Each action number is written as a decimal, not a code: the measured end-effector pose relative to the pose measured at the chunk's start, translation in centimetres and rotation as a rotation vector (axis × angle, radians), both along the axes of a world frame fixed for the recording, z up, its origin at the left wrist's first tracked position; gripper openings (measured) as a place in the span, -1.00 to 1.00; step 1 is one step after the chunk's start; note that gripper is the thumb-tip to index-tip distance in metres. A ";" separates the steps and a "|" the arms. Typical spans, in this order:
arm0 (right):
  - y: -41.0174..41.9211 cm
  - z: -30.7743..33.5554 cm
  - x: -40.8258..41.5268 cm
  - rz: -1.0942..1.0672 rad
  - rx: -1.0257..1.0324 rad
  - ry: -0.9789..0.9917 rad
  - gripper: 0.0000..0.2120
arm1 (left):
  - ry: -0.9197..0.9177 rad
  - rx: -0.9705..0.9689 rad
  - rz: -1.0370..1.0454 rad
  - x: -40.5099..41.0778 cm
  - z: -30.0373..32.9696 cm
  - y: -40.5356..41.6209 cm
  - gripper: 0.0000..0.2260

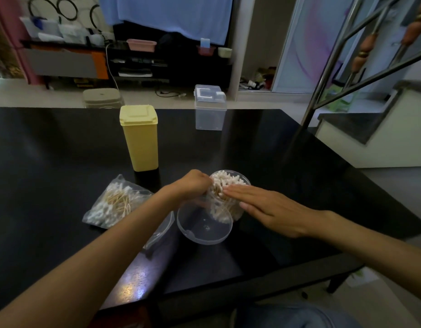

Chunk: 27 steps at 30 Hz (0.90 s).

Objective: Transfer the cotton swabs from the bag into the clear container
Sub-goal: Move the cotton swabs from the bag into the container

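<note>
A clear round container (204, 230) lies tilted on the black table (263, 147), its mouth pointing away from me and packed with white-tipped cotton swabs (228, 181). My left hand (192, 183) is at the mouth's left side, its fingers curled round a bunch of swabs there. My right hand (271, 207) lies flat with straight fingers against the container's right wall. The plastic bag (114, 202), holding more wooden-stemmed swabs, lies on the table to the left, beside my left forearm.
A tall yellow lidded box (139, 138) stands behind the bag. A clear latched box (209, 110) sits at the table's far edge. Another clear plastic piece (164, 226) lies partly under my left forearm. A metal stair rail (323, 86) rises at the right.
</note>
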State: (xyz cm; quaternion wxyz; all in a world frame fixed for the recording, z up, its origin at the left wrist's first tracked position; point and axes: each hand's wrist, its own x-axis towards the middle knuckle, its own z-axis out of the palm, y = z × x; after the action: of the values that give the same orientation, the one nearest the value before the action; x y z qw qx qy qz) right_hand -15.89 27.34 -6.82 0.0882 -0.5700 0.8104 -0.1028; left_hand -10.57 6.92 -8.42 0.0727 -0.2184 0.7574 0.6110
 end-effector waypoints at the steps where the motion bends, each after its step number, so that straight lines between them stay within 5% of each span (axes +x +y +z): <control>1: -0.2 0.1 0.0 -0.034 -0.069 -0.064 -0.56 | -0.002 -0.002 -0.002 0.2 0.2 0.0 -0.81; 9: 0.2 -0.4 0.1 -0.053 0.008 -0.022 -0.59 | 0.072 -0.078 -0.019 1.9 2.3 -0.2 -0.84; 15: -2.0 4.9 1.8 -0.368 -0.635 -0.111 -0.69 | 0.305 -0.584 0.051 9.0 4.1 -4.7 -0.70; 19: -6.2 5.6 7.1 -0.268 -0.324 -0.212 -0.78 | 0.192 -0.870 0.029 13.6 1.7 -7.3 -0.69; 21: -8.4 3.9 9.3 -0.198 -0.154 -0.104 -0.74 | 0.178 -0.962 -0.034 15.1 0.6 -7.4 -0.55; 24: -11.0 1.8 11.7 -0.191 -0.166 0.130 -0.79 | 0.119 -1.050 -0.043 15.9 -1.0 -8.5 -0.27; 27: -11.8 0.1 12.4 -0.119 -0.187 0.274 -0.81 | 0.098 -1.069 0.024 16.1 -1.1 -9.3 -0.49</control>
State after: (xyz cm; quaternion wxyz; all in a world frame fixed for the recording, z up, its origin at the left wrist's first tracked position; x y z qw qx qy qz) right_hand -3.45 15.58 -6.71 -0.0825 -0.5355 0.8340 -0.1041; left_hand 5.57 -2.37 -9.50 -0.0911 -0.2046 0.9630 0.1502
